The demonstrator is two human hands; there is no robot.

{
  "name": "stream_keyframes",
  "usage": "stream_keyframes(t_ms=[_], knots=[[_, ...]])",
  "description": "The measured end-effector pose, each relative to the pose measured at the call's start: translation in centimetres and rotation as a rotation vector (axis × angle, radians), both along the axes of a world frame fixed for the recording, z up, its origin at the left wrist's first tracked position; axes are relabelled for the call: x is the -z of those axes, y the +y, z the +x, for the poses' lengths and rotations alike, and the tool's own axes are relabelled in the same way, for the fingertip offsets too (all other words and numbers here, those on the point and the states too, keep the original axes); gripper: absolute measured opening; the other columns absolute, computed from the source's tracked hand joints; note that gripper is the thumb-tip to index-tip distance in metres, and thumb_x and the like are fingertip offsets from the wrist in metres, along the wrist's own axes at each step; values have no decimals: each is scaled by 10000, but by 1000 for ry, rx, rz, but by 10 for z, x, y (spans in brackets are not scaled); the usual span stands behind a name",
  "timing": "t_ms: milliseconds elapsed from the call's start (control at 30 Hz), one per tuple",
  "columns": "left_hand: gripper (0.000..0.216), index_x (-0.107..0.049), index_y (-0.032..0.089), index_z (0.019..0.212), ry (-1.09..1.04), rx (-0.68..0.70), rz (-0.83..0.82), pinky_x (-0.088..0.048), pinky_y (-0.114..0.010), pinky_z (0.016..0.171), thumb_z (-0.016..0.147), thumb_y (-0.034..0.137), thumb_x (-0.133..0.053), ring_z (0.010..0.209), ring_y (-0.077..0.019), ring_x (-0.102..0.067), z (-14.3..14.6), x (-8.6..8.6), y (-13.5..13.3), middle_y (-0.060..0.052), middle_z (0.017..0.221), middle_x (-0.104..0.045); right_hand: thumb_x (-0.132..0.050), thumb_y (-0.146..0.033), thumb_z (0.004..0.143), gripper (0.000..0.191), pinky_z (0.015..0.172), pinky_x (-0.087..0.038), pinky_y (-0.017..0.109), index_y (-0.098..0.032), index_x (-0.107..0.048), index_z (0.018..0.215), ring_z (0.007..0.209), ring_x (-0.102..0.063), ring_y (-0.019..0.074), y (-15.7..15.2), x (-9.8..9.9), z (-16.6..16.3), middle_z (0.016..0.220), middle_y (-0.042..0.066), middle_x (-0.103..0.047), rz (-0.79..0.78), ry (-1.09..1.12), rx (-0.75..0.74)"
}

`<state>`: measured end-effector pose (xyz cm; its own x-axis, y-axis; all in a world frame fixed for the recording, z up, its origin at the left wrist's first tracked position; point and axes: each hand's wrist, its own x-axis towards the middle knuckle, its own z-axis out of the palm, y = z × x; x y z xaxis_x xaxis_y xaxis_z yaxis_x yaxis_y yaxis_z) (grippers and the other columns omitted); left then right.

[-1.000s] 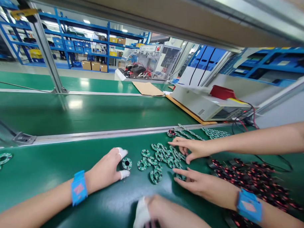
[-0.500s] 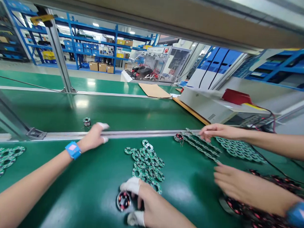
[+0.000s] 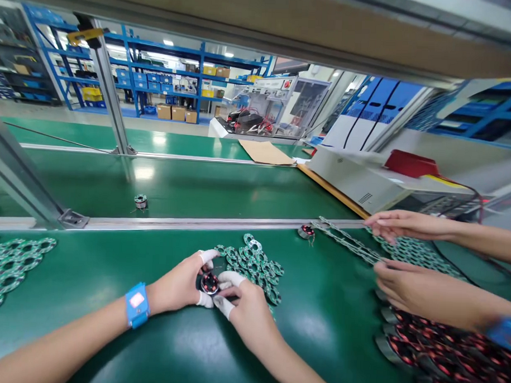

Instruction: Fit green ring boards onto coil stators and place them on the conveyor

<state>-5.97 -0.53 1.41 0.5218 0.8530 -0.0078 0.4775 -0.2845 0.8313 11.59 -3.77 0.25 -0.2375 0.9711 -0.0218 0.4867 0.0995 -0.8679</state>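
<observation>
Between both hands, just over the green bench, is a small round motor stator with reddish copper coils. My left hand grips it from the left, thumb and forefinger in white finger cots, a blue strap on the wrist. From the right, my right hand has its cotted thumb and fingers closed at the stator's edge. Just behind my right hand lies a loose pile of green ring-shaped circuit boards. Another stator, topped by a ring board, stands on the green strip beyond the metal rail.
At right, another person's hands hold strips of ring boards near a single stator. Many stators crowd the front right. Ring-board sheets lie at far left. A metal rail crosses the bench.
My left hand has come back from beyond the rail to the stator. My right hand has moved slightly up with the stator to meet it. The co-worker's hands shifted slightly right.
</observation>
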Motion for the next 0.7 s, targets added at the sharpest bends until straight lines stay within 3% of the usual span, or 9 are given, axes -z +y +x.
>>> stream_keyframes(t_ms=[100,167,267,333,367,467,567,700], knots=[[769,-347,182,1331,63,-10,-6,-446,-327,864,622,91,-629,912,-183,-555,-8,-3,0,-48,1038,-585,-498,-73,681,217,507,-499,256,-156,-623,838,575,-638,174,-1,-1,8,650,21,-644,-86,17,-4],[777,-331,183,1337,73,-27,-33,-428,-331,900,620,68,-609,960,-185,-546,-12,-5,0,-57,1093,-574,-481,-85,702,214,499,-495,269,-149,-624,848,552,-617,176,1,-7,13,607,18,-616,-46,-64,18],[758,-372,178,1297,33,-64,-36,-444,-323,872,607,132,-682,957,-199,-553,-10,-5,-1,-60,1094,-578,-540,-87,692,426,607,-528,312,-154,-579,1111,704,-621,192,9,-17,14,881,85,-643,179,-205,-11],[640,-439,187,1225,-11,-47,-7,-460,-296,815,635,152,-683,906,-189,-571,-6,-5,-2,-37,1038,-603,-594,-69,671,568,732,-524,340,-204,-528,1219,881,-598,214,16,-21,9,1097,106,-597,349,-266,-146],[569,-468,191,1187,-23,-25,11,-460,-284,800,655,146,-667,894,-185,-575,-6,-5,-2,-28,1026,-610,-601,-64,682,537,768,-514,344,-229,-558,1191,923,-582,217,19,-22,7,1111,91,-599,428,-295,-231],[460,-513,193,1126,9,101,21,-445,-266,799,687,106,-619,906,-184,-574,-12,-9,2,-20,1030,-619,-505,-92,818,244,680,-510,306,-224,-688,912,778,-591,191,24,-21,2,825,53,-665,626,-402,-406],[424,-546,199,1101,81,238,36,-425,-266,822,697,77,-587,929,-191,-556,-24,-16,7,-26,1020,-608,-362,-112,905,329,620,-507,298,-163,-684,863,714,-596,192,18,-16,0,724,76,-654,871,-434,-513],[349,-564,200,1081,126,315,70,-423,-261,814,747,96,-559,920,-188,-531,-35,-19,11,-43,974,-578,-340,-79,905,324,626,-510,306,-113,-661,878,739,-614,207,1,-9,-6,684,94,-654,1118,-382,-602]])
